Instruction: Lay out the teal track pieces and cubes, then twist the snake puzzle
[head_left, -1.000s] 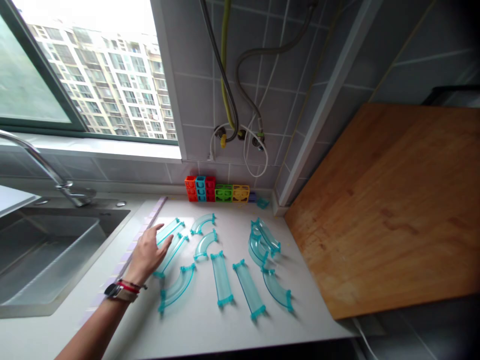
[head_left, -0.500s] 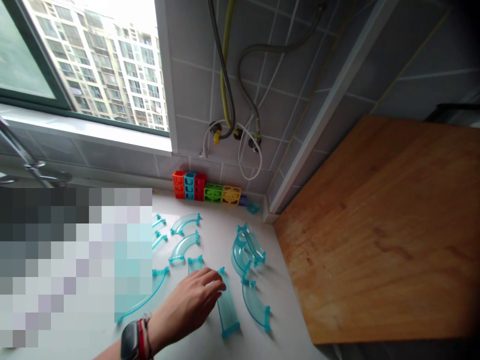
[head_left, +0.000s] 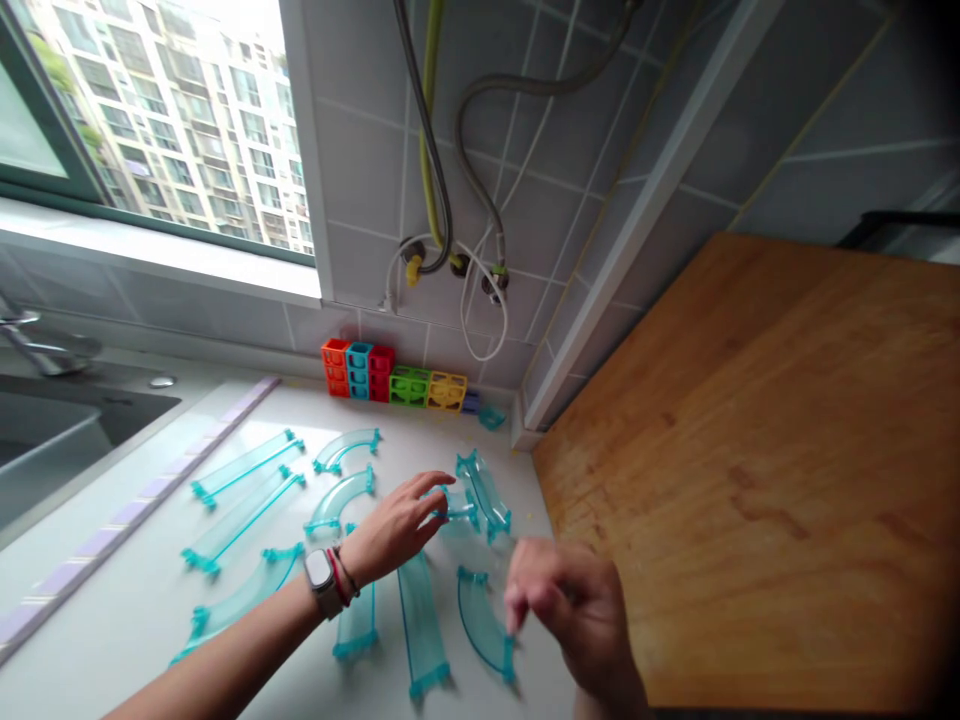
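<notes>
My left hand point(head_left: 401, 520), with a watch on its wrist, pinches the left end of a short curved translucent teal track piece point(head_left: 459, 512) between thumb and fingers. Close beside that piece lies a bent teal track piece point(head_left: 486, 497). My right hand point(head_left: 570, 610) hovers at the lower right, its fingers curled but smeared by motion. Just left of it, a wider curved teal track piece point(head_left: 484, 625) rests on the white counter. Under and below my left forearm and hand lie straight teal track pieces, one of them the long piece point(head_left: 422, 625).
More teal track pieces, such as a curved one point(head_left: 341, 500), spread over the counter's left part. Colourful blocks point(head_left: 360, 370) line the back wall. A lilac strip point(head_left: 135, 510) runs beside the sink point(head_left: 142, 420). A wooden board point(head_left: 750, 480) stands at the right.
My left hand has moved right and forward and taken hold of the short curved track piece, which has shifted left. My right hand has come into view at the lower right.
</notes>
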